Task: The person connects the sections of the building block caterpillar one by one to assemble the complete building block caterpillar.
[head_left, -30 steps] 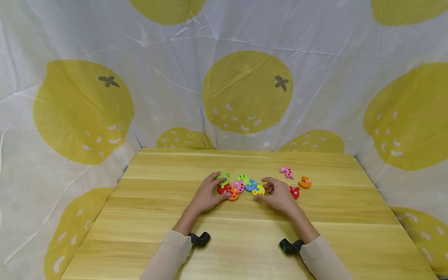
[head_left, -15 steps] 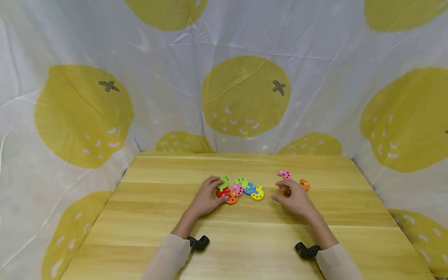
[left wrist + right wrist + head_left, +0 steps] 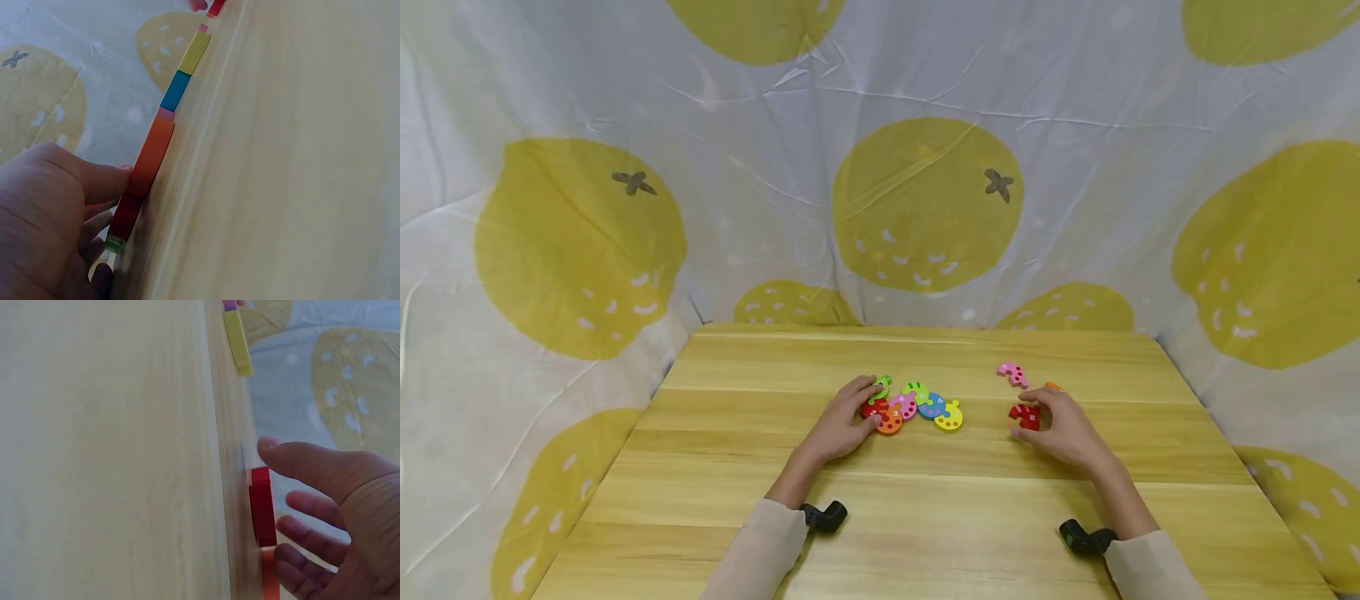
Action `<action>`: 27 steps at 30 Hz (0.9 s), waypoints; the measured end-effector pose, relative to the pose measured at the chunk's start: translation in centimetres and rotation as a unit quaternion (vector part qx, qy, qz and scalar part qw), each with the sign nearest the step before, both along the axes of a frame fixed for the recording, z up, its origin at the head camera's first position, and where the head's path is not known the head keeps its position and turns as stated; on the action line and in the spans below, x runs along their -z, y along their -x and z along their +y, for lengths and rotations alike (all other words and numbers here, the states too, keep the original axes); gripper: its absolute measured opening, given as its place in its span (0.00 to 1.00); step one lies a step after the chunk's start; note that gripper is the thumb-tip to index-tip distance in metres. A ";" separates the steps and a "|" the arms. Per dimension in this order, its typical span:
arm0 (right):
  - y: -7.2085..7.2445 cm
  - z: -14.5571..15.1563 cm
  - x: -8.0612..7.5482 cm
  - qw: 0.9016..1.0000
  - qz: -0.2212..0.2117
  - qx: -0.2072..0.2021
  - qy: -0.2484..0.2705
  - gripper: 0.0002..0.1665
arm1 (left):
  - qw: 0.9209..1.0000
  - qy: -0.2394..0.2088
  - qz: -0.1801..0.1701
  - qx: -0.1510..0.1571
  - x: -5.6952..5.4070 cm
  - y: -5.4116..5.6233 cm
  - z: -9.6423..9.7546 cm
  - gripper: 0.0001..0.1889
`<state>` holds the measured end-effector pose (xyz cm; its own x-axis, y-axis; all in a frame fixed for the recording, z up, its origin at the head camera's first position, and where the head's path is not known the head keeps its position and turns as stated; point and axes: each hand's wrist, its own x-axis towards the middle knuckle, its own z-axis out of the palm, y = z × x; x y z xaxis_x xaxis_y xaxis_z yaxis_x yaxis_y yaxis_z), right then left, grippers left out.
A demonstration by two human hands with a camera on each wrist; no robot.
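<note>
A row of interlocked, numbered caterpillar puzzle pieces [image 3: 932, 406] lies on the table. My left hand [image 3: 838, 429] grips its left end, with the thumb at the edge of the orange piece [image 3: 153, 156] and the fingers at the green head piece [image 3: 882, 387]. A yellow piece [image 3: 949, 417] with a knob ends the row on the right. My right hand [image 3: 1067, 429] is around a separate red piece [image 3: 1025, 417] marked 8, its thumb and fingers spread about it. In the right wrist view, the thumb is apart from this red piece [image 3: 262, 509].
A loose pink piece [image 3: 1013, 374] lies behind the red one. Only the edge of an orange piece [image 3: 1054, 387] shows past my right hand. The wooden table [image 3: 925, 517] ends at a lemon-print cloth [image 3: 925, 308] at the back and sides.
My right hand has left the yellow piece and moved right to the loose red piece, now covering most of the orange one. My left hand stays at the row, which shifts slightly left.
</note>
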<state>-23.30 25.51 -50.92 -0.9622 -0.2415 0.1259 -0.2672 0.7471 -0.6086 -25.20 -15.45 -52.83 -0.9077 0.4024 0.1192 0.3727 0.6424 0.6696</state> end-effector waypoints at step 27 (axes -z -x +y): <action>0.9 1.0 0.6 0.999 -0.044 -0.004 0.015 0.31 | 0.999 0.023 -0.015 -0.038 -0.1 0.5 -0.9 0.37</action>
<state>-24.15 26.48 -51.52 -0.9678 -0.2469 0.0489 -0.2181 0.7259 -0.6523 -25.72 -16.31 -52.77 -0.9390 0.3359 0.0736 0.3008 0.6985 0.6493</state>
